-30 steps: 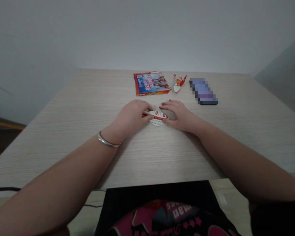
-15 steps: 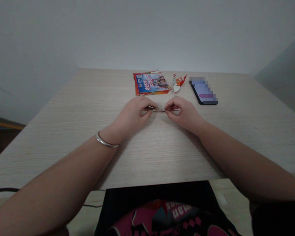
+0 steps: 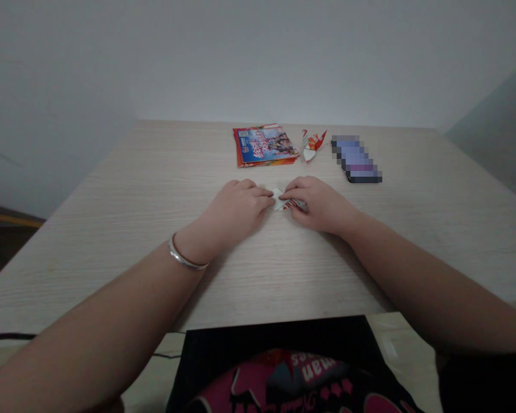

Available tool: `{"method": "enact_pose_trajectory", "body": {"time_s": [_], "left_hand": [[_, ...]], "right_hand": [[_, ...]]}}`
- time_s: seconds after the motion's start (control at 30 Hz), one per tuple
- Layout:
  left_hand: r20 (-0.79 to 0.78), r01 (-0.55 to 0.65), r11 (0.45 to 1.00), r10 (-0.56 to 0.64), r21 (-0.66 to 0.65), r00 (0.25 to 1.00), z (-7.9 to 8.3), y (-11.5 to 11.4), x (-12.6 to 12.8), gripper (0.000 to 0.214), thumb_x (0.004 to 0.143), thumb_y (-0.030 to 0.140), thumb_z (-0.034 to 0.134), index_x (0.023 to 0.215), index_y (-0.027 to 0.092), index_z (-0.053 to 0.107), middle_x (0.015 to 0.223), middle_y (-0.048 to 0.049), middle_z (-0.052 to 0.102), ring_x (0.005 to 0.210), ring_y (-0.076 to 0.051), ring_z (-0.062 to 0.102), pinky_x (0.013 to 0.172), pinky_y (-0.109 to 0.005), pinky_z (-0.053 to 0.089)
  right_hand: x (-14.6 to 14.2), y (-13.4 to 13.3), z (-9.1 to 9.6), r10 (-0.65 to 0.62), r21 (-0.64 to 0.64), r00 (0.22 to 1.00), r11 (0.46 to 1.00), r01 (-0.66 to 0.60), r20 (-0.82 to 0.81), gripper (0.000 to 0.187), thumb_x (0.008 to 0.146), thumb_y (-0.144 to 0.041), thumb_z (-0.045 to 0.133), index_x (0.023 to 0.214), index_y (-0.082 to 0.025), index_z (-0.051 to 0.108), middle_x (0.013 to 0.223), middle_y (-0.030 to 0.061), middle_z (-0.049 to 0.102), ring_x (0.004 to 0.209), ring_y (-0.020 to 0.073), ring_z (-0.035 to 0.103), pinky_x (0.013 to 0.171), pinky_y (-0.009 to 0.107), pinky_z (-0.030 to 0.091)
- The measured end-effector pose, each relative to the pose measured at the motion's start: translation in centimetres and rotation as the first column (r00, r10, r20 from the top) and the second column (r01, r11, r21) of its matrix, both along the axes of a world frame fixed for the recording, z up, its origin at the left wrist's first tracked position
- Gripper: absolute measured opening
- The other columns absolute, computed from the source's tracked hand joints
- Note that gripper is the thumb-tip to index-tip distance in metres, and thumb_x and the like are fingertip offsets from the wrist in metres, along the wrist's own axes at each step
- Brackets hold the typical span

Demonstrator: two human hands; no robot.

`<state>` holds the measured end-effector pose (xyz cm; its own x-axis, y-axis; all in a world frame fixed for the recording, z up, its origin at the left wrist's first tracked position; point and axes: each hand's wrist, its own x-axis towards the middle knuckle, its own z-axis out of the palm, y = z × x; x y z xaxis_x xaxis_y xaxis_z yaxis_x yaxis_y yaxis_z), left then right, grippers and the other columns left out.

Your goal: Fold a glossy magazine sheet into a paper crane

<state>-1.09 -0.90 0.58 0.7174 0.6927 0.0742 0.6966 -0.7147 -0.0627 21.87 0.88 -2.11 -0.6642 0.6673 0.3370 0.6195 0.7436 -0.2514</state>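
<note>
Between my hands a small piece of folded paper (image 3: 278,202), white with red stripes, lies flat on the table. My left hand (image 3: 241,207) has its fingers closed on the paper's left end, mostly covering it. On the right end, my right hand (image 3: 320,203) presses with its fingertips, the thumb at the near edge. A folded paper crane (image 3: 313,146) in red, orange and white sits just beyond my right hand.
A stack of printed paper sheets (image 3: 266,145), blue on top with red and orange edges, lies beyond my left hand. A phone (image 3: 358,159) with a blurred screen rests at the right. The pale wood-grain table (image 3: 133,189) meets a white wall at the back.
The folded paper, held edge-on before, now lies flat with its white and striped face up. Both hands have lowered slightly, and their fingers rest over it.
</note>
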Motion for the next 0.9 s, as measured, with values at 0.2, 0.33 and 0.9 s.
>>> {"method": "enact_pose_trajectory", "body": {"time_s": [0.2, 0.33, 0.9], "left_hand": [[-0.082, -0.044, 0.999, 0.044, -0.004, 0.996, 0.5, -1.1, 0.7, 0.040, 0.105, 0.020, 0.043, 0.134, 0.009, 0.068, 0.142, -0.0167, 0.068, 0.122, -0.029, 0.068, 0.110, -0.044, 0.051], [-0.103, -0.089, 0.996, 0.086, -0.026, 0.991, 1.2, -1.5, 0.9, 0.039, 0.106, 0.023, 0.041, 0.130, 0.011, 0.069, 0.139, -0.0173, 0.068, 0.125, -0.030, 0.068, 0.111, -0.044, 0.052], [0.040, -0.288, 0.954, 0.285, 0.090, 0.958, 0.6, -0.9, 0.4, 0.040, 0.102, 0.034, 0.045, 0.108, 0.013, 0.079, 0.113, -0.0199, 0.076, 0.107, -0.038, 0.069, 0.092, -0.055, 0.054]], "right_hand": [[-0.1, -0.1, 1.3, -0.075, 0.053, 0.977, 0.996, 0.066, 0.198, 0.027, 0.095, -0.016, 0.060, 0.105, -0.018, 0.085, 0.107, 0.0104, 0.082, 0.098, 0.0272, 0.070, 0.089, 0.042, 0.052], [0.1, -0.2, 2.0, -0.083, 0.069, 0.967, 0.995, 0.068, 0.240, 0.024, 0.096, -0.018, 0.062, 0.102, -0.019, 0.085, 0.112, 0.0069, 0.083, 0.102, 0.0273, 0.071, 0.092, 0.042, 0.052], [0.0, -0.1, 1.0, 0.120, -0.047, 0.993, 0.992, -0.120, 0.007, 0.023, 0.092, -0.019, 0.065, 0.101, -0.023, 0.085, 0.111, 0.0073, 0.083, 0.102, 0.0249, 0.070, 0.097, 0.045, 0.052]]}}
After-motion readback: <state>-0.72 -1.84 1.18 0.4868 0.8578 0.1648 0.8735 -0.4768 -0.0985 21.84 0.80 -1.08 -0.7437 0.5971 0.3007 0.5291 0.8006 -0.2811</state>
